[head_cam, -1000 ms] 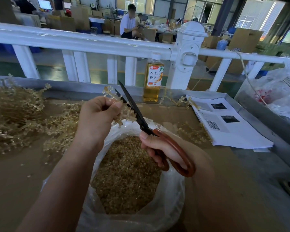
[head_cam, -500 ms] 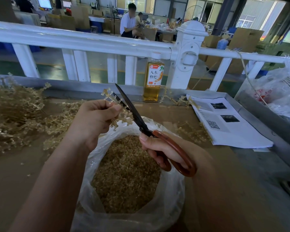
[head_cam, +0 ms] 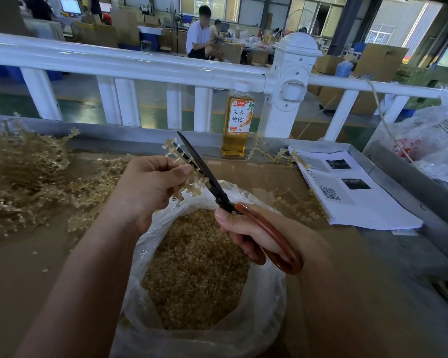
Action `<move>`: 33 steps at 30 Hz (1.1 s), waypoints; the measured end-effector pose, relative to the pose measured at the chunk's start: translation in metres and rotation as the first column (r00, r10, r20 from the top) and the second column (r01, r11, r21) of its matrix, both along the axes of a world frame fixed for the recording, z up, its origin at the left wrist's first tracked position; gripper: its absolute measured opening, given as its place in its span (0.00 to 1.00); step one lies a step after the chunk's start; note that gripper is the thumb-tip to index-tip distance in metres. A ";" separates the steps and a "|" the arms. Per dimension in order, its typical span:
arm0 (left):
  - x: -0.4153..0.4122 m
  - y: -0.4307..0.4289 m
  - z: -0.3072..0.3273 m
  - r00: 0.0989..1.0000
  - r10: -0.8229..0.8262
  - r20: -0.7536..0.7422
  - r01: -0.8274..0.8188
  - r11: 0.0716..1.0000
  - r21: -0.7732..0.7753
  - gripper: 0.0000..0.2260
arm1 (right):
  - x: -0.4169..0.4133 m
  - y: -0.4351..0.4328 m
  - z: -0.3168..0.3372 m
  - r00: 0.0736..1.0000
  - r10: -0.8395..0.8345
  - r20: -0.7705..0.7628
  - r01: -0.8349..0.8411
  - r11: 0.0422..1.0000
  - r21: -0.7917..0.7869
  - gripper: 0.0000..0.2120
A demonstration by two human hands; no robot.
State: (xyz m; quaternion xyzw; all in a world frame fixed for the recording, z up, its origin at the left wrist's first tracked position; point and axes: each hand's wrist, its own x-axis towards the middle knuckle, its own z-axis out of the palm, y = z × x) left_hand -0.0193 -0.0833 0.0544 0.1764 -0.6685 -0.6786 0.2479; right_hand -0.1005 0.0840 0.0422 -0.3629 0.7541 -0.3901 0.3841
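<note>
My left hand (head_cam: 148, 187) pinches a pale yellow plastic sprig (head_cam: 189, 184) studded with small parts, held above a clear plastic bag (head_cam: 264, 319). The bag is full of small cut yellow pieces (head_cam: 194, 270). My right hand (head_cam: 254, 231) grips black-bladed scissors (head_cam: 204, 171) by their red-brown handles (head_cam: 274, 241). The blades point up and to the left and lie against the sprig just past my left fingertips. They look nearly shut.
A heap of uncut sprigs (head_cam: 18, 177) lies at the left on the brown tabletop (head_cam: 18, 275). A bottle of amber drink (head_cam: 237, 122) stands by the white railing (head_cam: 130, 63). Printed papers (head_cam: 347, 192) and loose sprigs (head_cam: 300, 202) lie at the right. Clear bags (head_cam: 429, 143) sit far right.
My left hand and the sprig have shifted slightly left and down. The scissors stay at the sprig, blades a little closer together.
</note>
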 end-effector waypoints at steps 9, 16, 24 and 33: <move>0.000 -0.003 0.000 0.999 -0.031 -0.007 0.032 0.997 0.073 0.13 | 0.004 -0.001 0.004 0.998 0.042 -0.048 -0.044 0.998 -0.046 0.12; -0.001 0.000 0.001 0.999 -0.028 -0.046 0.032 0.995 0.090 0.11 | 0.001 0.002 0.005 0.999 0.035 0.009 -0.034 0.996 -0.079 0.05; -0.003 0.002 0.000 0.998 0.033 -0.049 -0.029 0.995 0.093 0.12 | -0.001 0.002 0.005 0.999 0.035 -0.021 -0.036 0.998 -0.052 0.15; -0.006 0.002 -0.004 0.994 0.092 -0.055 -0.089 0.995 0.050 0.08 | -0.001 0.001 0.003 1.000 0.011 0.001 -0.011 1.000 -0.027 0.17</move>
